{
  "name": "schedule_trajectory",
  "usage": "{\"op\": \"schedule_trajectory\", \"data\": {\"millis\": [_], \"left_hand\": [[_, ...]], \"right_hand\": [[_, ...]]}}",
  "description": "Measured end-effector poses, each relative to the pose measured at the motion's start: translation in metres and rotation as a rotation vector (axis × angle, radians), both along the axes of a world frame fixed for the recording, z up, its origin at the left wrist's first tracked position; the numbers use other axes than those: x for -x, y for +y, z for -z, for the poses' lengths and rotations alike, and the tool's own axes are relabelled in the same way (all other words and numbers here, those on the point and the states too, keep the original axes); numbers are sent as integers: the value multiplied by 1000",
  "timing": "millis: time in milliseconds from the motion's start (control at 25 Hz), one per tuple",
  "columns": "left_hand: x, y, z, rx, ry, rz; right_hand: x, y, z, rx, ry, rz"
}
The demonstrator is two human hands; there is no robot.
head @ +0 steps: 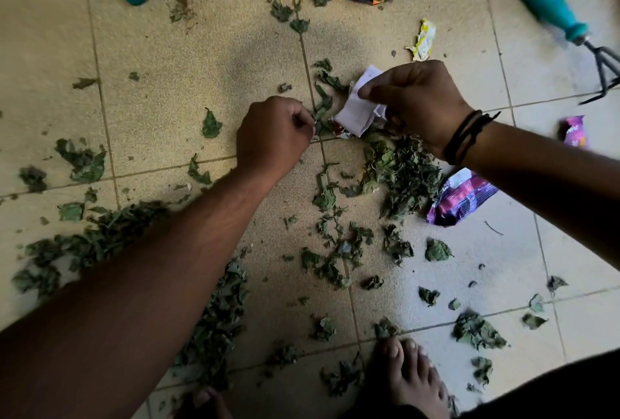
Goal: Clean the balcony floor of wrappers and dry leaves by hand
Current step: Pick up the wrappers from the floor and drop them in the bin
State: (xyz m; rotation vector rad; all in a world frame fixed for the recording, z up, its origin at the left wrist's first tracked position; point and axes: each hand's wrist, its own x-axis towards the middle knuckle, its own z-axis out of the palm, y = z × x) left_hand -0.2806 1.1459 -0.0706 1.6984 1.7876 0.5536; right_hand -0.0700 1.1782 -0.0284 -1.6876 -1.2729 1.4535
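Right hand (416, 100): fingers pinching a white wrapper (357, 113) lifted off the floor (167, 90). Left hand (273, 135): fingers curled tight, apparently pinching a dry leaf (322, 106) at the fingertips. Leaf pile (402, 173) sits just below the right fingers. Risk: brittle leaf crumbles in the pinch; crumpled wrapper slips, scattering bits onto the pile.

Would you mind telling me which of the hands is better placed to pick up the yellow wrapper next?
Probably the left hand: it holds at most a leaf scrap, while the right hand, though nearer the yellow wrapper, already grips a white wrapper.
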Motion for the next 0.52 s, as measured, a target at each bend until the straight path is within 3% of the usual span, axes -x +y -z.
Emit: {"op": "schedule_trajectory", "data": {"millis": [160,280,400,520], "left_hand": [[-3,0,-1,-8,68,82],[-4,-1,-3,-47,100,131],[-4,0,-4,-66,96,142],[-1,2,-5,-25,12,88]], "right_hand": [[-4,-11,-2,-311,-368,-528],[6,-24,3,-405,-802,-864],[15,-25,9,-478,-1071,-949],[11,-20,16,-495,-1094,-878]]}}
